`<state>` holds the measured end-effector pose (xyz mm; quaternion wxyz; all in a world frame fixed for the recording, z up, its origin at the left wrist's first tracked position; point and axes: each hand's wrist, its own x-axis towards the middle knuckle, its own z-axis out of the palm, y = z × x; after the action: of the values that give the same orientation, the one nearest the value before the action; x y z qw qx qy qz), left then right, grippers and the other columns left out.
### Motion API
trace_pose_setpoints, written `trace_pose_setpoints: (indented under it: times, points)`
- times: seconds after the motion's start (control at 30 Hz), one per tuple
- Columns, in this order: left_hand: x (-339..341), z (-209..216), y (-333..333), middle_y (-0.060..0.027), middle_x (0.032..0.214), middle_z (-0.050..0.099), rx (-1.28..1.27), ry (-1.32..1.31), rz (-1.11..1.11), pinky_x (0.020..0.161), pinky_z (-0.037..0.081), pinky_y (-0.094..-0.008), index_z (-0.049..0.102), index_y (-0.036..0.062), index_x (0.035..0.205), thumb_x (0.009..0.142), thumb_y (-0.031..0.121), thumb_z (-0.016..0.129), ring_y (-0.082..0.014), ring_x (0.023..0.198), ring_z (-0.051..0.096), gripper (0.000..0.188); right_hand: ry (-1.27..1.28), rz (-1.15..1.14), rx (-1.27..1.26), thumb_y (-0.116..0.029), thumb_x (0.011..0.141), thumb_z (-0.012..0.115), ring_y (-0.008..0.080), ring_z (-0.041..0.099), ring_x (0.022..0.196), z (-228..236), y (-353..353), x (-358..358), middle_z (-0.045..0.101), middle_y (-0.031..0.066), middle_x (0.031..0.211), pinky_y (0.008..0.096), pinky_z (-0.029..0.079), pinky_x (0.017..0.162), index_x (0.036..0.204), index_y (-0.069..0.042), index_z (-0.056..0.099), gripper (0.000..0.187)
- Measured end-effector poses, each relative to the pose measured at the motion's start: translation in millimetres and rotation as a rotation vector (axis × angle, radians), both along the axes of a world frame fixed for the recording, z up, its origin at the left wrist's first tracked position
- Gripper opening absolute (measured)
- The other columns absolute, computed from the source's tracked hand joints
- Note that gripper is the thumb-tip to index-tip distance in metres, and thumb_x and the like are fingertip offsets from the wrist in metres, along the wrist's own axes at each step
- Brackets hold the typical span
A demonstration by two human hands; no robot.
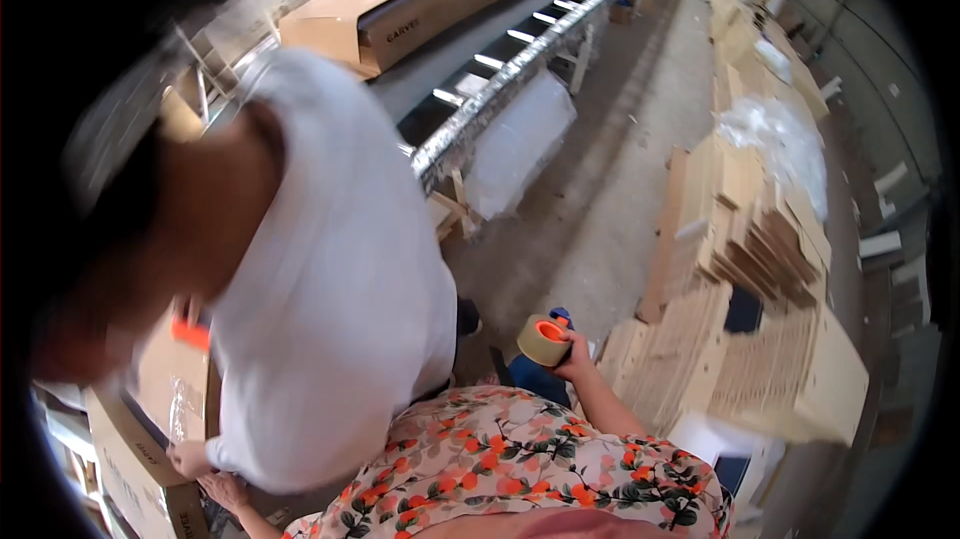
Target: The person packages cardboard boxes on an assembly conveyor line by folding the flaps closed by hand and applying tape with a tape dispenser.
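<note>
My right hand is closed on a tape dispenser, which carries a wide roll of tan tape on an orange hub and has a blue part at its end. It is held out to my right, away from the boxes. My left hand is at the lower left, its fingers stretched toward the end of a long brown carton; whether they touch it I cannot tell. A co-worker's hand rests on this carton just beyond mine. Clear shiny tape shows on the cardboard there.
A co-worker in a white shirt bends over the carton, close at my left. Behind runs a conveyor bearing a long carton. Stacked flat cardboard and clear plastic wrap line the right side. An orange object sits near the co-worker.
</note>
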<state>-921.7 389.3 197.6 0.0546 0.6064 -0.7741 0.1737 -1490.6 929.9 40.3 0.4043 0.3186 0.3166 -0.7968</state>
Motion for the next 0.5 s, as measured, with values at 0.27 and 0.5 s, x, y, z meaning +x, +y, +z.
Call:
trace_pose_setpoints:
  times: [0.27,0.5]
  points:
    - [-211,-12,134,-0.0176,0.126,0.05,0.577,-0.333,0.202,0.092,0.044,-0.0378,0.047,0.0046,0.119,0.089,0.032,0.051,-0.0298,0.113,0.052,0.041,-0.114,0.127,0.028,-0.021,0.062,0.059,0.0322,0.058,0.105,-20,-1,-239,0.059,0.0098,0.119,0.0466,0.048,0.088,0.12,-0.013,0.057,0.059]
    - [-515,-106,280,-0.0163,0.108,0.063,1.461,-0.661,-0.438,0.079,0.051,-0.0369,0.064,0.0068,0.097,0.085,0.023,0.053,-0.0275,0.097,0.062,0.023,0.076,0.375,-0.043,-0.018,0.064,0.056,0.0314,0.06,0.105,27,0,-458,0.06,0.011,0.119,0.0456,0.049,0.093,0.122,-0.012,0.057,0.058]
